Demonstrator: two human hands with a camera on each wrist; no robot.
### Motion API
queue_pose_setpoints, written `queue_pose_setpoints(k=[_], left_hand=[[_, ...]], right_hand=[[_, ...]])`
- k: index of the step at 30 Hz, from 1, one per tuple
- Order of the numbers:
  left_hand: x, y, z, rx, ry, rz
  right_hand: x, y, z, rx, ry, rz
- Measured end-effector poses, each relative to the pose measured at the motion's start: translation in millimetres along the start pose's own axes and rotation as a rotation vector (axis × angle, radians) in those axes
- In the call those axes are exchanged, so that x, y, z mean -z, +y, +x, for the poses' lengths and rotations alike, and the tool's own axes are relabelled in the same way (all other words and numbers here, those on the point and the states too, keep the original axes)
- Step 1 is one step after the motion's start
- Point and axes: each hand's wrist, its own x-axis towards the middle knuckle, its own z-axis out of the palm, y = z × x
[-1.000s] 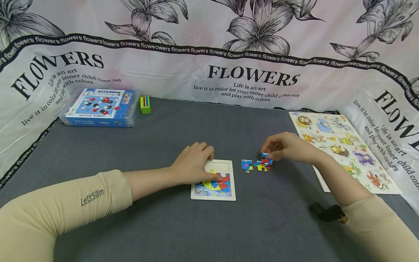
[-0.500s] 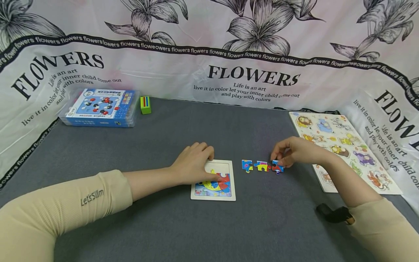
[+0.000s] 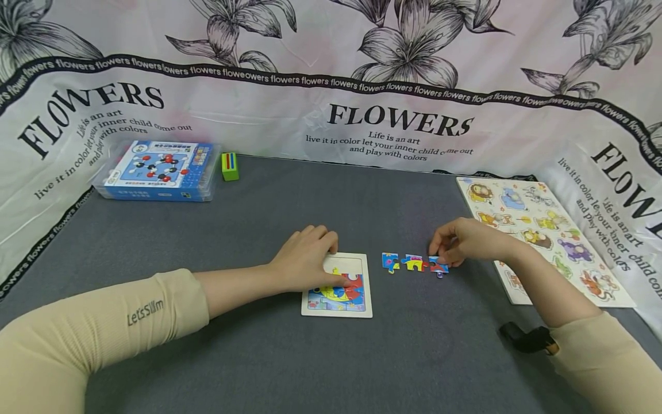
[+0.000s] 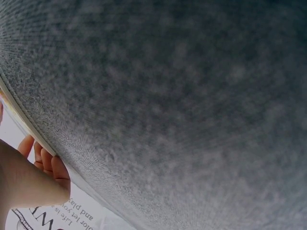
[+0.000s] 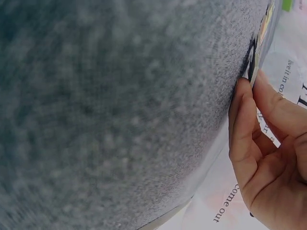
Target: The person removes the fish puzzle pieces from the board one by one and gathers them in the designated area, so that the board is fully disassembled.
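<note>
In the head view my left hand (image 3: 306,257) grips a small white-framed jigsaw tray (image 3: 336,312), its thumb lying over the picture. The left wrist view has that hand's fingers (image 4: 58,167) curled at the tray's edge. Several colourful pieces fill the lower part of the tray; the hand covers its left side. On the right, my right hand (image 3: 468,240) pinches a blue-and-red jigsaw piece (image 3: 439,268) at the table surface. A yellow-and-red piece (image 3: 413,263) lies just left of it, and a blue piece (image 3: 390,261) farther left, nearer the tray.
A white animal picture board (image 3: 548,241) lies at the right, partly under the right forearm. At the back left stand a clear-sided blue box (image 3: 157,171) and a small green block (image 3: 230,166) with coloured stripes. A flower-printed sheet (image 3: 258,115) rises behind the grey table (image 3: 310,362).
My right hand has drawn its piece right and slightly toward me, from against the yellow-and-red piece to the row's right end, where it now sits lower. The left hand has stayed on the tray.
</note>
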Motion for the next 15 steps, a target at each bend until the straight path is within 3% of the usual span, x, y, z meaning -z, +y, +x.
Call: queue_pose_setpoints(k=[15], left_hand=[[3.5,-1.1,1.1,-0.011,-0.030,-0.010]], right_hand=[[1.2,-2.7,0.3,-0.020,0.005,-0.023]])
